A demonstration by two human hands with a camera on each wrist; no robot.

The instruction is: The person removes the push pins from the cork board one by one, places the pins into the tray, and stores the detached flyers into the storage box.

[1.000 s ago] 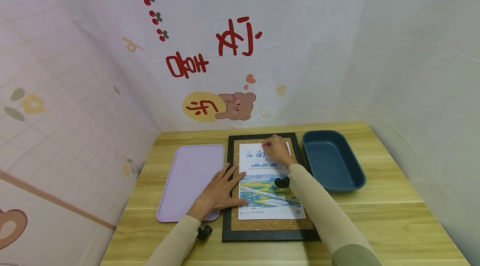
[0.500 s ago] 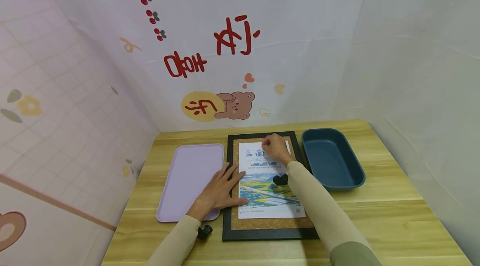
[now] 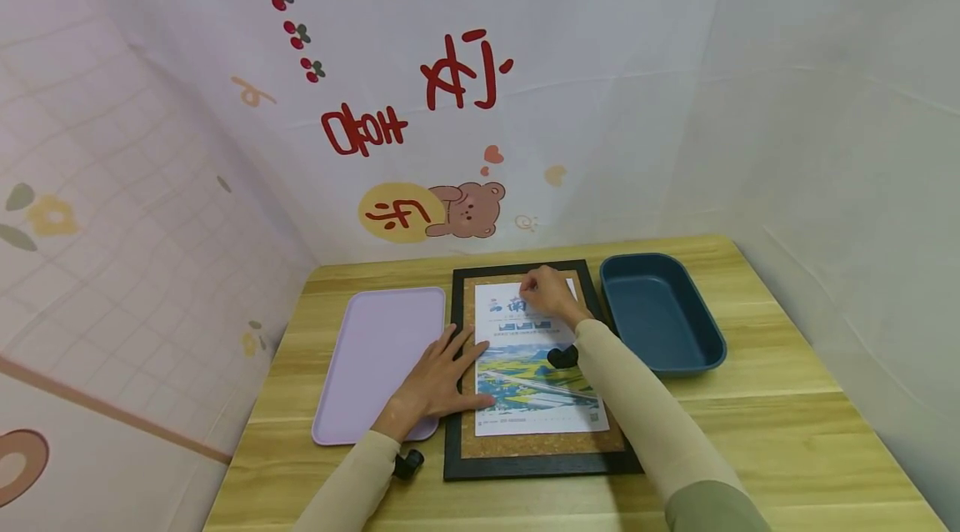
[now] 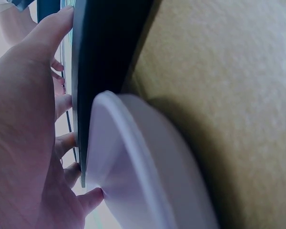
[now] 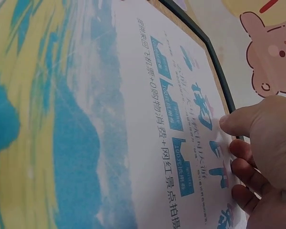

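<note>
A poster [image 3: 517, 424] with a blue-green landscape and large blue characters lies on a black-framed cork board [image 3: 532, 465]. My left hand [image 3: 442, 378] rests spread across the board's left side, its thumb and some fingertips on the poster's edge. In the left wrist view, my left hand [image 4: 26, 119] reaches along the frame's edge. At the poster's top, my right hand [image 3: 547, 294] is bent with thumb and fingertips together against the paper. From the right wrist view, my right hand [image 5: 257, 152] touches the printed surface with curled fingers; the small orange-red thing at its fingertips is mostly hidden.
A lilac tray [image 3: 386, 348] sits to the left, its near right corner close by the board's frame and under the left wrist. On the right stands a deep blue basin [image 3: 663, 323], beside the right forearm. A patterned cloth [image 3: 600, 140] hangs behind the wooden table [image 3: 795, 415].
The head view has shifted slightly. Both hands keep their places on the poster; the orange-red spot at my right fingertips showed more clearly a second ago.
</note>
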